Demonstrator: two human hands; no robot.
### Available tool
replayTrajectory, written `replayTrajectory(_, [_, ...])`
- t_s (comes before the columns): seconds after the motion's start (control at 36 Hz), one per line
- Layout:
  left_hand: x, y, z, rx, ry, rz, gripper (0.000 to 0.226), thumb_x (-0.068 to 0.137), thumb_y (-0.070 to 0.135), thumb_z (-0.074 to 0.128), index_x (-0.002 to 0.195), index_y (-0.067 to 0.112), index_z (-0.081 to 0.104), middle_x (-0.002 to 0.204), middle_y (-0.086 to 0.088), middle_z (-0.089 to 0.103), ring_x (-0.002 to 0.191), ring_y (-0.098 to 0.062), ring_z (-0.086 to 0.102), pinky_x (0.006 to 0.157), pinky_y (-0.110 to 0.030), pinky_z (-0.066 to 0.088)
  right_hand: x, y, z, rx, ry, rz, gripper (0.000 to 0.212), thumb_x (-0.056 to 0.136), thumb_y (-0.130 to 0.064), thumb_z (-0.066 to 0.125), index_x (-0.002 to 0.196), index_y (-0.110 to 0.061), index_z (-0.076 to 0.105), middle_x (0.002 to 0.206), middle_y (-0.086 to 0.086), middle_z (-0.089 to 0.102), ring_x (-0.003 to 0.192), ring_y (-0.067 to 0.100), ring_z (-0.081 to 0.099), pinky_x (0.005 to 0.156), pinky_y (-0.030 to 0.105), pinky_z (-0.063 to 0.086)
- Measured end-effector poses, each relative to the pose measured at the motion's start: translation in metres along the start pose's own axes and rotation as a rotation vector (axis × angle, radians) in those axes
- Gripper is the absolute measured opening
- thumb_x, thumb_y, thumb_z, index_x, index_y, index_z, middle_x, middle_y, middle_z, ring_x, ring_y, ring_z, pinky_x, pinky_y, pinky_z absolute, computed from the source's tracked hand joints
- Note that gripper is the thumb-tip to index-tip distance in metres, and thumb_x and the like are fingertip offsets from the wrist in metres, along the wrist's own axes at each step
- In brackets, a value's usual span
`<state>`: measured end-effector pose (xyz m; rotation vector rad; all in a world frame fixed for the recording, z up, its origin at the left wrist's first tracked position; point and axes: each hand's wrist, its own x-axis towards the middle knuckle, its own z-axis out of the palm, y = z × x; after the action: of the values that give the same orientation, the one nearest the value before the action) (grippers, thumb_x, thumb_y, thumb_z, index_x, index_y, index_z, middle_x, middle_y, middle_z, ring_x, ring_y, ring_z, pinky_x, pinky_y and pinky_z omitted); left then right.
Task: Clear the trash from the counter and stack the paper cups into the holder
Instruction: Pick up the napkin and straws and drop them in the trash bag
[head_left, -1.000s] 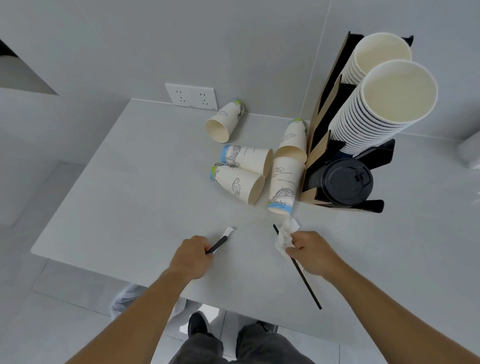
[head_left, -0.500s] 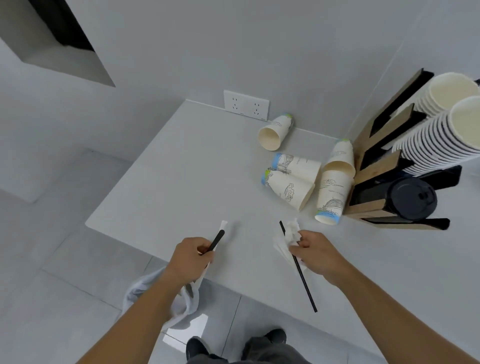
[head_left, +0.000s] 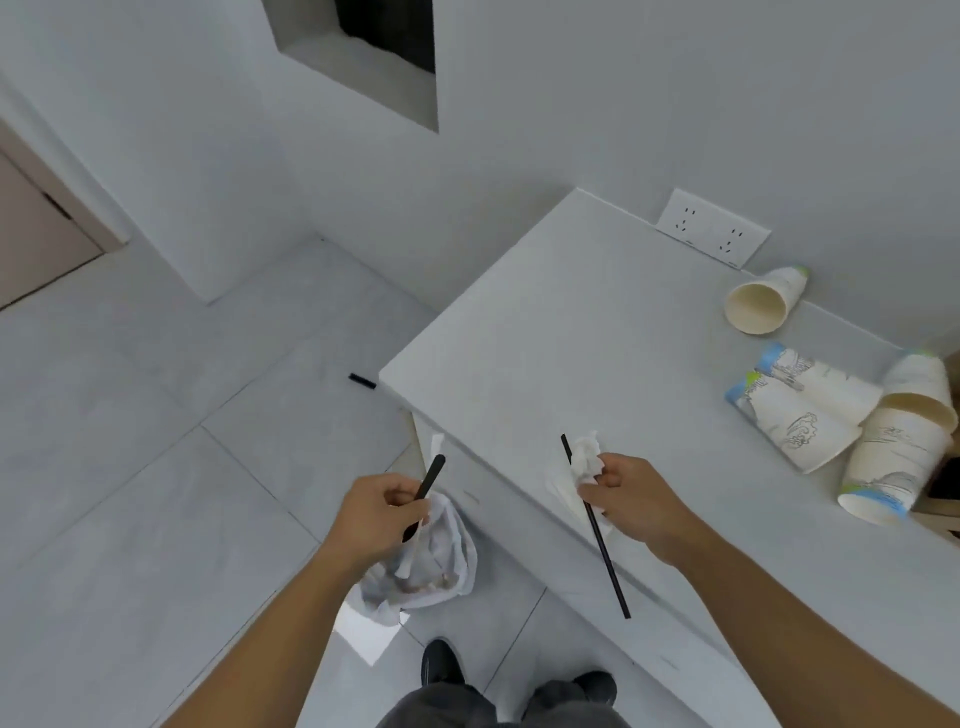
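trash is held in both closed hands: the left hand (head_left: 376, 517) grips a short stirrer (head_left: 427, 486) directly above the bin bag (head_left: 447, 564), while the right hand (head_left: 631, 501) clamps a long straw (head_left: 605, 551) and tissue (head_left: 586, 460) further from it, over the counter (head_left: 571, 322).

A double wall socket (head_left: 712, 236) is mounted just above the back of the counter. A dark recess (head_left: 384, 31) is set into the wall. A small black object (head_left: 362, 381) lies on the tiled floor (head_left: 130, 467).

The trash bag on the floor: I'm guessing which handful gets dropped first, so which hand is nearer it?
Left. The left hand hangs directly over the trash bag with a short black straw; the right hand is off to its right, over the counter.
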<state>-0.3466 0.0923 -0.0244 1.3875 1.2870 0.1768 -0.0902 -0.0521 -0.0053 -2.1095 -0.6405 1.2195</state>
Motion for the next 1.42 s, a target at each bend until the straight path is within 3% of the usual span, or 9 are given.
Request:
replayTrajectory(0.25, [-0.006, -0.066, -0.075, -0.185, 0.123, -0.183, 0.006, 0.076, -0.001, 0.076, 0.08, 0.002, 0.073, 0.064, -0.01, 0.065, 0.055, -0.018, 0.056, 0.056, -0.027, 0.048, 0.026, -0.051, 0.092, -0.103, -0.144, -0.049, 0.011, 0.082, -0.007, 0.058, 0.074, -0.012, 0.053, 0.056, -0.002, 0.036, 0.055, 0.016, 0.032, 0.051, 0.026, 0.026])
replayTrajectory(0.42, [-0.004, -0.097, -0.091, -0.297, 0.186, -0.279, 0.012, 0.076, 0.001, 0.078, 0.085, -0.003, 0.071, 0.067, -0.013, 0.067, 0.058, -0.022, 0.058, 0.058, -0.031, 0.05, 0.042, -0.072, 0.135, -0.17, -0.218, -0.062, 0.022, 0.082, -0.005, 0.058, 0.064, -0.016, 0.05, 0.053, -0.005, 0.036, 0.058, 0.019, 0.032, 0.052, 0.027, 0.025])
replayTrajectory(0.53, [-0.002, -0.111, -0.09, -0.335, 0.213, -0.325, 0.017, 0.078, 0.003, 0.077, 0.09, -0.006, 0.068, 0.072, -0.016, 0.066, 0.061, -0.022, 0.057, 0.059, -0.029, 0.05, 0.054, -0.074, 0.154, -0.205, -0.256, -0.055, 0.008, 0.081, -0.005, 0.057, 0.075, -0.008, 0.061, 0.061, 0.002, 0.04, 0.059, 0.019, 0.034, 0.053, 0.027, 0.027])
replayTrajectory(0.64, [0.005, -0.127, -0.084, -0.386, 0.26, -0.386, 0.019, 0.078, 0.002, 0.076, 0.088, -0.009, 0.066, 0.074, -0.017, 0.063, 0.066, -0.025, 0.054, 0.061, -0.031, 0.048, 0.072, -0.067, 0.172, -0.277, -0.263, -0.032, 0.021, 0.081, -0.006, 0.056, 0.064, -0.019, 0.054, 0.06, 0.001, 0.041, 0.053, 0.016, 0.034, 0.046, 0.023, 0.027])
replayTrajectory(0.81, [0.019, -0.17, -0.066, -0.372, 0.297, -0.505, 0.011, 0.079, 0.007, 0.077, 0.083, 0.001, 0.068, 0.078, -0.017, 0.068, 0.066, -0.024, 0.059, 0.066, -0.032, 0.053, 0.106, -0.029, 0.206, -0.347, -0.313, 0.077, 0.005, 0.08, -0.006, 0.056, 0.078, -0.003, 0.059, 0.066, 0.003, 0.046, 0.058, 0.017, 0.038, 0.056, 0.027, 0.029])
replayTrajectory(0.92, [0.03, -0.198, -0.052, -0.36, 0.301, -0.575, 0.013, 0.08, 0.01, 0.076, 0.085, 0.002, 0.067, 0.084, -0.02, 0.071, 0.066, -0.023, 0.061, 0.068, -0.032, 0.055, 0.128, 0.0, 0.22, -0.39, -0.345, 0.139, 0.027, 0.08, -0.011, 0.058, 0.102, 0.003, 0.063, 0.08, 0.015, 0.056, 0.07, 0.02, 0.048, 0.066, 0.03, 0.036])
replayTrajectory(1.06, [0.043, -0.232, -0.034, -0.396, 0.261, -0.655, 0.014, 0.08, 0.008, 0.076, 0.088, 0.0, 0.067, 0.078, -0.016, 0.069, 0.063, -0.022, 0.059, 0.067, -0.033, 0.053, 0.156, 0.034, 0.236, -0.445, -0.395, 0.176, 0.019, 0.085, -0.008, 0.057, 0.101, -0.004, 0.066, 0.082, 0.007, 0.059, 0.069, 0.019, 0.05, 0.062, 0.029, 0.037])
replayTrajectory(1.22, [0.069, -0.269, -0.017, -0.395, 0.24, -0.707, 0.011, 0.08, 0.007, 0.076, 0.085, 0.003, 0.068, 0.077, -0.013, 0.069, 0.06, -0.02, 0.059, 0.06, -0.025, 0.051, 0.186, 0.075, 0.264, -0.49, -0.4, 0.236, 0.024, 0.084, -0.007, 0.056, 0.105, -0.003, 0.067, 0.099, 0.023, 0.067, 0.077, 0.022, 0.054, 0.068, 0.03, 0.04])
replayTrajectory(1.42, [0.106, -0.32, 0.005, -0.435, 0.223, -0.752, 0.012, 0.076, 0.003, 0.076, 0.073, 0.01, 0.068, 0.072, -0.014, 0.067, 0.06, -0.022, 0.055, 0.059, -0.027, 0.049, 0.218, 0.122, 0.299, -0.49, -0.405, 0.341, 0.021, 0.081, -0.004, 0.059, 0.1, 0.0, 0.067, 0.083, 0.011, 0.058, 0.067, 0.021, 0.05, 0.059, 0.027, 0.036])
